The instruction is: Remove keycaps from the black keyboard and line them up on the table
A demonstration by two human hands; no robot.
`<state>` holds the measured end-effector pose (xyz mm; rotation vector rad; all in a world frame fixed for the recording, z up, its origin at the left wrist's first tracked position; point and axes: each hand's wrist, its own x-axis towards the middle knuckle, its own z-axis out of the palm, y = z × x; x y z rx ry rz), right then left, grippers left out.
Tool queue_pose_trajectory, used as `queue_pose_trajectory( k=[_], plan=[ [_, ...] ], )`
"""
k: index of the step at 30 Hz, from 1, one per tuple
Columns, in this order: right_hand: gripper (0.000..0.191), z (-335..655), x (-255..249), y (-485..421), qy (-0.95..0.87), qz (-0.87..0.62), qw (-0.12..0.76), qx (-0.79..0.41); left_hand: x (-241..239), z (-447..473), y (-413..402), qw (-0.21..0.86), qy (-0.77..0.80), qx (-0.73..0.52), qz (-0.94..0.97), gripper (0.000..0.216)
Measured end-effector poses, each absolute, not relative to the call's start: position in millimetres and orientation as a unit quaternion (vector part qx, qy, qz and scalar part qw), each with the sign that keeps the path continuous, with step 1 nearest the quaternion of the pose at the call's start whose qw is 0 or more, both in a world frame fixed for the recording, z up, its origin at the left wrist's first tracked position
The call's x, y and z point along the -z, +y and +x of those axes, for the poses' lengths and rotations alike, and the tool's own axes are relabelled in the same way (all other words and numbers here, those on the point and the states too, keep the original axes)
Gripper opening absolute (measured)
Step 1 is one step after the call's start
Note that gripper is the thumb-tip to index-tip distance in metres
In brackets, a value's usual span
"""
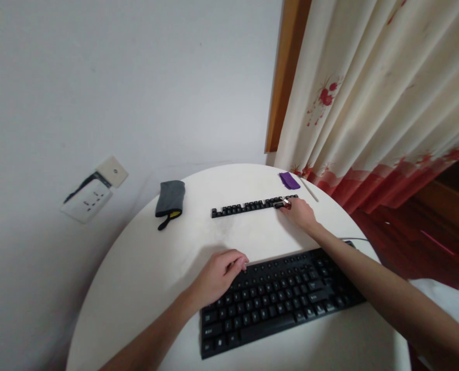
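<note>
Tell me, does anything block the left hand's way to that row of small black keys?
Nothing visible does: white tabletop lies between the left hand and the row of keys. The right hand is near the row's right end.

2 wall plates sit left; a floral curtain hangs beside wooden trim.

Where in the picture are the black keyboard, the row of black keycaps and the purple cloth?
Black keyboard (280,298): head view, on keys near its middle.
Row of black keycaps (248,207): head view, around mid-row.
Purple cloth (289,181): head view, middle of its top.
</note>
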<state>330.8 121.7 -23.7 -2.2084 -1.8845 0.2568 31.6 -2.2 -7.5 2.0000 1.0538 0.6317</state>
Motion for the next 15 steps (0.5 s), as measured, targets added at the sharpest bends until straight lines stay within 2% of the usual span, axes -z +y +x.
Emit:
queue_pose_trajectory(
  k=[15],
  plan=[
    [0.021, 325.3, 23.2, 125.6, -0.640, -0.753, 0.121, -0.092, 6.5, 32.4, -2.4, 0.390, 0.415, -0.246, 0.784, 0.028]
  ],
)
